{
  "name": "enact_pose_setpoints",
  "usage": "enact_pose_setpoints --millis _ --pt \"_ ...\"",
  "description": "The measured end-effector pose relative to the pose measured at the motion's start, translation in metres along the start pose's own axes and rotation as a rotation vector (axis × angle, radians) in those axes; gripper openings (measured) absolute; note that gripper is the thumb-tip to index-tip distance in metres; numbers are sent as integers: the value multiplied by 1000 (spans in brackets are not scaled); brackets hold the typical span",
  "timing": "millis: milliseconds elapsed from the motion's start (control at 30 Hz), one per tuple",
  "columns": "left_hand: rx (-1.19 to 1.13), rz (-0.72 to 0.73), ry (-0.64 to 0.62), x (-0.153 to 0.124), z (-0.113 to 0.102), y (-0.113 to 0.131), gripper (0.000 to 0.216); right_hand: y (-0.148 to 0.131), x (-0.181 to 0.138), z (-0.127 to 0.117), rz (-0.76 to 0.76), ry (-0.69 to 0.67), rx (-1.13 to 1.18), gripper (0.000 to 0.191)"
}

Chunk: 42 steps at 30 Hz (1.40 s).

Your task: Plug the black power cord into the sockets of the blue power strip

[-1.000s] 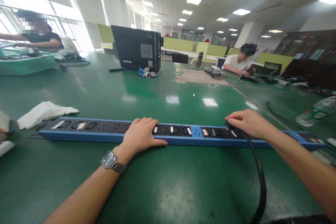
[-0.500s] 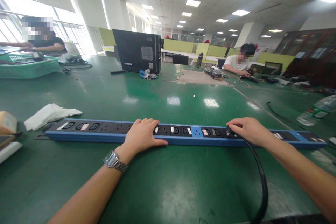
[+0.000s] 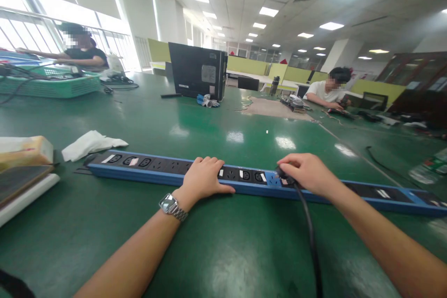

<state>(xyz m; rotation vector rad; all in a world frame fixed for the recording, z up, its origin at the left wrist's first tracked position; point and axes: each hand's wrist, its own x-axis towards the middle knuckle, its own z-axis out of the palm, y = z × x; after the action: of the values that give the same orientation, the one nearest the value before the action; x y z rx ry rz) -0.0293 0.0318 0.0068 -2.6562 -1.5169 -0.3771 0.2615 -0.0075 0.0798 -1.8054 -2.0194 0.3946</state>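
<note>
A long blue power strip (image 3: 136, 173) with a row of black sockets lies across the green table in front of me. My left hand (image 3: 206, 179) grips it near the middle, fingers over the far side and thumb along the near edge. In my right hand (image 3: 309, 173), fingers closed, is a black plug (image 3: 281, 172) right by the blue socket (image 3: 272, 179). Whether its pins are in a socket is hidden. A thick black cable (image 3: 311, 242) hangs from the plug toward me. White and pinkish stickers mark several sockets.
Crumpled tissue (image 3: 92, 144) and a tissue pack (image 3: 44, 149) lie left. Farther back are a green basket (image 3: 73, 87), a black computer case (image 3: 197, 72) and gloves (image 3: 208, 101). A plastic bottle (image 3: 433, 167) lies right. Two people (image 3: 85, 56) sit across the table.
My right hand has moved left along the strip with the plug, from the sockets on the right to beside the blue socket. My left hand keeps its grip. The view has shifted.
</note>
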Motion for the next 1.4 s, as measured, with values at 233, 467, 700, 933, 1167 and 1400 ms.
enact_pose_setpoints --millis 233,467,700,933,1167,1400 --pt "-14 -24 -2 -1 0 2 72 -87 44 74 -51 -185 138 29" --pt "-4 -10 32 -1 3 1 62 -105 48 73 -64 -71 -204 28" --pt "-1 -2 26 -1 1 2 61 -116 42 87 -37 -92 -261 29" --pt "4 -5 13 0 0 2 68 -86 36 46 -102 51 -154 29" --pt "8 -3 -3 2 1 -1 78 11 16 12 -14 -110 -4 29" --pt "17 -6 -19 2 0 -1 77 -5 19 27 16 -44 -109 28"
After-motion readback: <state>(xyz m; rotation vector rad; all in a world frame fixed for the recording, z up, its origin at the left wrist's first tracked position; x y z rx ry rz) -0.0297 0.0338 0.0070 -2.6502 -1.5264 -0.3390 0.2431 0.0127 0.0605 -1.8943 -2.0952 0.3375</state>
